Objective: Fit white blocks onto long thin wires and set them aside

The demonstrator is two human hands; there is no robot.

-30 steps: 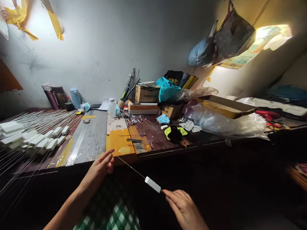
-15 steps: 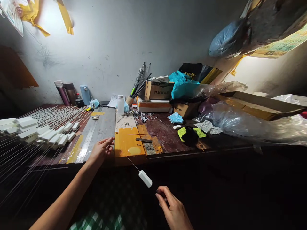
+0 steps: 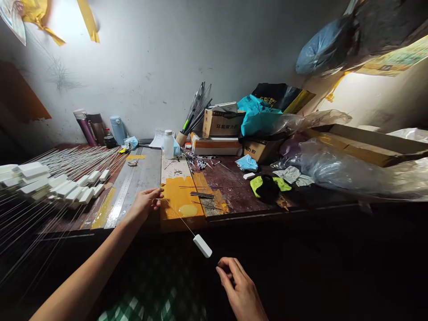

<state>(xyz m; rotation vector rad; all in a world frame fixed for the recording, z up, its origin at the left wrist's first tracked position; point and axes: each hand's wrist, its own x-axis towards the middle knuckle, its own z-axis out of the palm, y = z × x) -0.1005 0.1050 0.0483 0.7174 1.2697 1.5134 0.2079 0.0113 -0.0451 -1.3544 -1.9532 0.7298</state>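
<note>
**Wire and block held off bench edge**

Cluttered workbench [image 3: 140, 178] fills the head view, under dim light. I see the left hand [image 3: 145, 203] at the front edge, its fingers pinched together on a thin wire [image 3: 179, 218]. That wire slopes down to a white block [image 3: 202, 245] hanging clear of the bench. Right hand [image 3: 239, 290] sits just below the block, fingers loosely curled, holding nothing. I judge steady tension and a firm pinch matter most. Finished wired blocks [image 3: 67, 189] lie far left.
</note>
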